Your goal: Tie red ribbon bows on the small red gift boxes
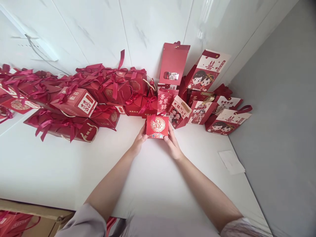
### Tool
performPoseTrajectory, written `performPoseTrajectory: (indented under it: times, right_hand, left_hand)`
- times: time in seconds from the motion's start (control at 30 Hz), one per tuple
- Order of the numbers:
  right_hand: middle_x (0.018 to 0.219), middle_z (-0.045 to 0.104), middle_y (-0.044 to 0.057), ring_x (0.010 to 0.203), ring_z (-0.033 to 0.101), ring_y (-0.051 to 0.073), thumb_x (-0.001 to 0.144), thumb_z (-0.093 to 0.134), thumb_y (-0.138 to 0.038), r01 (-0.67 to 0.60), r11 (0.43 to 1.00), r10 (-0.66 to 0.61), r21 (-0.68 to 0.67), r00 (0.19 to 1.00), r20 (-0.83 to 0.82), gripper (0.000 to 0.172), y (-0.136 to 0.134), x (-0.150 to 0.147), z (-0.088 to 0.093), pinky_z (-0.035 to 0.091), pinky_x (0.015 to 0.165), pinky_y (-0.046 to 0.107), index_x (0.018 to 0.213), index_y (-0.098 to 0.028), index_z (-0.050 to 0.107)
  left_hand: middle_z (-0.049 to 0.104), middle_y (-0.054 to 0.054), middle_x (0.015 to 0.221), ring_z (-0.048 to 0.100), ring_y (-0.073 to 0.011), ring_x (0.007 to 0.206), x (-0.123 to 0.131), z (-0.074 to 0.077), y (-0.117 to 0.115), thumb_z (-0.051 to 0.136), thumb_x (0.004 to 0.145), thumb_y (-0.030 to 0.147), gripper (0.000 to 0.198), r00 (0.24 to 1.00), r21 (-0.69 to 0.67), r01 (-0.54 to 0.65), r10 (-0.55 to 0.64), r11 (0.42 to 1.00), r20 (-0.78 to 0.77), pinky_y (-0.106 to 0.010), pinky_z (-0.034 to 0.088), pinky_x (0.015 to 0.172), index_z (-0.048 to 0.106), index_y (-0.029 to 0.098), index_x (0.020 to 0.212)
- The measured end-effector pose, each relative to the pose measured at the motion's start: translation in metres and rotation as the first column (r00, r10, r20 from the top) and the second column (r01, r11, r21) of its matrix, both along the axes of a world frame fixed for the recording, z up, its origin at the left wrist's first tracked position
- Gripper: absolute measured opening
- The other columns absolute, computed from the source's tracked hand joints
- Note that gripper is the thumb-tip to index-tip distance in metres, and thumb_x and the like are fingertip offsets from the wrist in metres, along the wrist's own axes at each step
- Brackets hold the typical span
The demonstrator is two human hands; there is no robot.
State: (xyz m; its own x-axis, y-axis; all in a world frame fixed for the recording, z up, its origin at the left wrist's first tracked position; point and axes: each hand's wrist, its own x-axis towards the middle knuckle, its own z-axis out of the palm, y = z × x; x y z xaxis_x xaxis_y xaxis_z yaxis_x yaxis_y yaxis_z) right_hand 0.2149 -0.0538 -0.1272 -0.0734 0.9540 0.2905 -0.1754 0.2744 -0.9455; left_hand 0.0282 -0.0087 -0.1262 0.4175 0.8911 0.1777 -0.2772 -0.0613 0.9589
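Our left hand and right hand, half-curled, clasp the red box from opposite sides, probably for steadiness; ribboned boxes pile left of it.

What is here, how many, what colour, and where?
Held box: one, red, centre
Ribboned boxes: many, red, left and centre
Peaked boxes: at least seven, red and white, centre right
Table: one, white, under boxes
Paper: at least one, white, right side
Carton: one, brown, lower left, red items inside
Cable: one, grey, upper left
Walls: two, white and grey, behind, right
Left hand: one, bare, on held box
Right hand: one, bare, on held box
Sleeves: two, greyish, bottom
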Motion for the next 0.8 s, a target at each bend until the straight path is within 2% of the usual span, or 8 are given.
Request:
performPoseTrajectory:
  times: [0.33,0.5,0.7,0.8]
  right_hand:
    - [0.166,0.020,0.000,0.148,0.033,0.030,0.095,0.055,-0.057,0.015,1.000,-0.015,0.007,1.000,0.017,0.076,0.002,-0.001,-0.004,0.038,0.118,0.046,0.159,-0.032,0.022]
    - [0.165,0.024,0.003,0.148,0.033,0.030,0.096,0.055,-0.057,0.034,0.999,-0.036,0.030,0.997,0.064,0.075,0.002,-0.002,-0.010,0.038,0.118,0.049,0.158,-0.032,0.022]
    - [0.165,0.021,0.006,0.135,0.050,0.030,0.095,0.059,-0.050,0.045,0.997,-0.046,0.063,0.999,0.005,0.070,0.002,-0.002,-0.015,0.049,0.108,0.050,0.154,-0.034,0.026]
    - [0.162,0.027,0.009,0.132,0.052,0.030,0.095,0.059,-0.050,0.027,0.999,-0.028,0.043,1.000,0.010,0.069,0.002,-0.002,-0.017,0.050,0.106,0.051,0.153,-0.032,0.026]
  left_hand:
    - [0.043,-0.010,0.156,0.035,-0.0388,0.146,0.003,-0.001,0.002,0.067,0.082,0.057,0.080,0.999,0.011,-0.038,0.037,0.999,0.037,-0.053,0.034,0.119,0.042,0.024,0.150]
    - [0.048,-0.013,0.152,0.044,-0.0396,0.139,0.001,-0.002,0.000,0.065,0.083,0.057,0.079,0.999,-0.020,-0.031,0.032,0.999,0.043,-0.054,0.042,0.111,0.041,0.022,0.150]
    - [0.048,-0.013,0.152,0.045,-0.0399,0.138,0.001,-0.002,-0.003,0.063,0.084,0.057,0.076,0.999,-0.031,-0.047,0.048,0.998,0.025,-0.052,0.045,0.106,0.044,0.022,0.148]
    - [0.049,-0.014,0.151,0.048,-0.0394,0.135,0.000,-0.003,-0.002,0.061,0.085,0.059,0.074,0.998,-0.048,-0.054,0.054,0.997,0.011,-0.053,0.046,0.105,0.045,0.022,0.147]
